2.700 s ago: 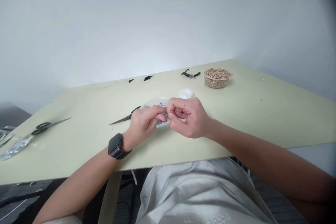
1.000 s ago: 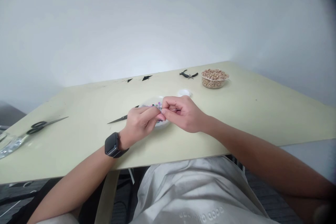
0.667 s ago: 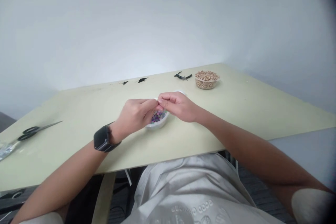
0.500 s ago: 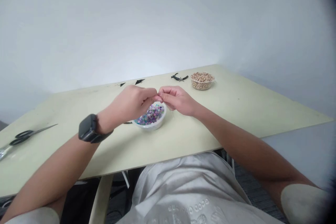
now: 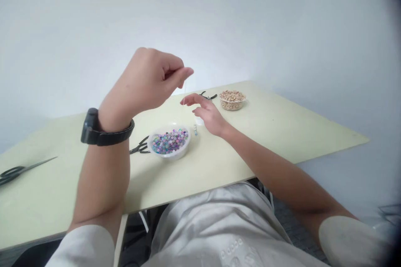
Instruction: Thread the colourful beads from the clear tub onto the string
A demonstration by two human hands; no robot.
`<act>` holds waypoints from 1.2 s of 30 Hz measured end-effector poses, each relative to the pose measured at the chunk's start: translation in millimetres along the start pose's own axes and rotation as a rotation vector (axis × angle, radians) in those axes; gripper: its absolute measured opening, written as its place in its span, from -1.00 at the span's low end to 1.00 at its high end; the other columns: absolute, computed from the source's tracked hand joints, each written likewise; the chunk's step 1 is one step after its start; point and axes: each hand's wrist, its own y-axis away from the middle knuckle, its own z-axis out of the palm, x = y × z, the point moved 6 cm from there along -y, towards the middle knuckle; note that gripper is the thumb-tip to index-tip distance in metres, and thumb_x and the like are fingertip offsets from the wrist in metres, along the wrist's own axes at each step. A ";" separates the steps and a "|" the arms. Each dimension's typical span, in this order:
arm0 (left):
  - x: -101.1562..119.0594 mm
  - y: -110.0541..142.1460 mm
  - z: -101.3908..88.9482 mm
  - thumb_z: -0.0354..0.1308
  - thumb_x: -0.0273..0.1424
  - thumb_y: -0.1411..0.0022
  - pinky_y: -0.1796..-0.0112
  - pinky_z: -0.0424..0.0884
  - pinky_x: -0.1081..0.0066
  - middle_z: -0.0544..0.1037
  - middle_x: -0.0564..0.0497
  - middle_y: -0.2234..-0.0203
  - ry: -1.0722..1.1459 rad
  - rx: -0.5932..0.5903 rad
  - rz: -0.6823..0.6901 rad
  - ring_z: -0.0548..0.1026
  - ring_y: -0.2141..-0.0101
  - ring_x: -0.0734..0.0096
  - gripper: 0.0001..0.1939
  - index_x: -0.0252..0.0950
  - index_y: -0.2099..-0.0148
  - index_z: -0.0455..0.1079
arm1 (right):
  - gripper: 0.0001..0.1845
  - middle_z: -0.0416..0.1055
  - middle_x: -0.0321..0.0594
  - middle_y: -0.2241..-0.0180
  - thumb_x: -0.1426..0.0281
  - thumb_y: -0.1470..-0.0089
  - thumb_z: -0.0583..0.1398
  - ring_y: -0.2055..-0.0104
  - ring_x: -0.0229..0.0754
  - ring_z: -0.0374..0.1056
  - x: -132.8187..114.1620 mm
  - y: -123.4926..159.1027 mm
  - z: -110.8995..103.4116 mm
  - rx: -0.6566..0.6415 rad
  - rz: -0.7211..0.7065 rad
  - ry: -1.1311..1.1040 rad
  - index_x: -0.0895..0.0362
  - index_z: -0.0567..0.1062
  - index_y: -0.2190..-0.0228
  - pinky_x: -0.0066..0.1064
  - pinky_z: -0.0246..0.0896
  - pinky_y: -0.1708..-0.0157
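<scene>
My left hand (image 5: pixel 150 77), with a black watch on its wrist, is raised above the table in a closed pinch. A thin pale thread (image 5: pixel 184 87) drops from its fingertips. Lower and to the right, my right hand (image 5: pixel 208 114) has its fingers apart, close to the thread; I cannot tell whether it touches it. A short row of small pale and blue beads (image 5: pixel 195 129) shows just below the right fingers. Whether it hangs or rests on the table is unclear. Under both hands stands a clear round bowl (image 5: pixel 171 156) of purple, teal and white beads (image 5: pixel 171 140).
Behind my right hand lie black-handled pliers (image 5: pixel 213 96), next to a clear tub of tan, nut-like pieces (image 5: pixel 232 99). Another black-handled tool (image 5: pixel 140 147) lies left of the bead bowl. Black scissors (image 5: pixel 21 170) rest at the table's left (image 5: pixel 72 192).
My hands have come apart. The left rose well above the table with the thread, while the right opened its fingers and stayed low. The short row of beads has come into view.
</scene>
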 end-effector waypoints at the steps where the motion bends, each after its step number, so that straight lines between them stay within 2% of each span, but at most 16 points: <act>1: 0.0 -0.8 -1.9 0.16 -0.41 -0.39 0.59 0.03 0.45 0.11 0.19 0.78 0.000 0.025 -0.014 0.02 0.72 0.68 -0.56 -0.33 0.59 0.37 | -0.64 0.47 -0.15 0.02 0.45 0.01 0.06 -0.10 -0.10 0.28 -1.7 0.2 0.4 -0.010 -0.018 -0.017 0.11 0.48 0.16 -0.21 0.10 -0.21; 3: 0.0 -0.6 -4.5 0.15 -0.40 -0.41 0.58 0.05 0.45 0.11 0.20 0.80 -0.007 0.066 -0.020 0.02 0.70 0.68 -0.55 -0.35 0.57 0.40 | -0.67 0.48 -0.13 0.03 0.44 -0.01 0.08 -0.11 -0.09 0.29 -4.7 1.0 1.9 -0.026 -0.039 -0.041 0.12 0.48 0.16 -0.21 0.13 -0.18; 8: -2.9 0.2 -1.9 0.18 -0.29 -0.46 0.58 0.08 0.43 0.09 0.21 0.81 -0.015 0.056 -0.018 0.03 0.69 0.67 -0.56 -0.31 0.50 0.47 | -0.76 0.48 -0.14 0.04 0.37 -0.14 0.18 -0.05 -0.13 0.33 -5.5 3.9 12.8 -0.107 0.004 -0.080 0.12 0.49 0.13 -0.28 0.23 0.00; 12: -0.3 -1.5 -5.0 0.21 -0.38 -0.43 0.60 0.05 0.41 0.08 0.22 0.80 0.001 0.116 0.007 0.02 0.69 0.69 -0.61 -0.29 0.50 0.46 | -0.77 0.53 -0.17 0.17 0.25 -0.21 0.23 0.15 -0.23 0.37 -3.1 6.7 22.0 -0.169 0.071 -0.015 0.17 0.55 0.23 -0.38 0.22 0.14; 16: 3.9 0.4 -14.8 0.20 -0.37 -0.44 0.57 0.01 0.42 0.10 0.20 0.75 -0.013 0.205 -0.014 0.04 0.65 0.69 -0.61 -0.31 0.49 0.46 | -0.62 0.55 -0.20 0.30 0.19 -0.29 0.16 0.33 -0.30 0.31 4.4 8.5 22.8 -0.152 0.135 0.108 0.21 0.61 0.35 -0.43 0.15 0.30; 20: 3.6 6.8 -28.6 0.08 -0.24 -0.51 0.48 -0.01 0.42 0.17 0.14 0.68 -0.010 0.340 -0.085 0.12 0.58 0.66 -0.52 -0.31 0.47 0.43 | -0.49 0.58 -0.19 0.29 0.11 -0.37 0.07 0.25 -0.26 0.40 10.8 7.9 19.2 -0.095 0.115 0.150 0.20 0.62 0.36 -0.42 0.19 0.23; 24: -0.5 11.8 -37.9 0.08 -0.17 -0.50 0.42 0.04 0.39 0.19 0.12 0.65 0.003 0.427 -0.146 0.15 0.54 0.64 -0.50 -0.31 0.49 0.39 | -0.37 0.57 -0.16 0.33 -0.01 -0.39 0.00 0.23 -0.23 0.43 11.8 6.0 12.9 -0.001 0.073 0.100 0.19 0.59 0.40 -0.40 0.24 0.15; 29: -3.4 13.0 -40.3 0.09 -0.12 -0.48 0.43 0.04 0.38 0.19 0.11 0.64 0.008 0.413 -0.190 0.13 0.55 0.63 -0.49 -0.32 0.47 0.41 | -0.38 0.52 -0.18 0.38 -0.03 -0.38 0.02 0.28 -0.25 0.41 9.8 4.0 4.5 0.131 0.008 0.052 0.17 0.53 0.43 -0.40 0.27 0.17; 33: -2.3 12.2 -36.6 0.12 -0.18 -0.46 0.45 0.01 0.38 0.17 0.13 0.65 0.019 0.329 -0.194 0.13 0.56 0.63 -0.58 -0.32 0.41 0.47 | -0.52 0.51 -0.22 0.38 0.09 -0.38 0.07 0.29 -0.27 0.43 10.6 2.9 6.9 0.120 0.002 -0.012 0.17 0.51 0.41 -0.43 0.28 0.20; 36: -2.3 11.8 -33.4 0.15 -0.26 -0.43 0.48 -0.03 0.39 0.14 0.15 0.68 -0.006 0.241 -0.196 0.10 0.58 0.64 -0.65 -0.31 0.39 0.50 | -0.64 0.49 -0.24 0.39 0.21 -0.33 0.13 0.30 -0.29 0.42 10.3 2.4 8.5 0.087 0.050 -0.114 0.17 0.49 0.41 -0.45 0.28 0.22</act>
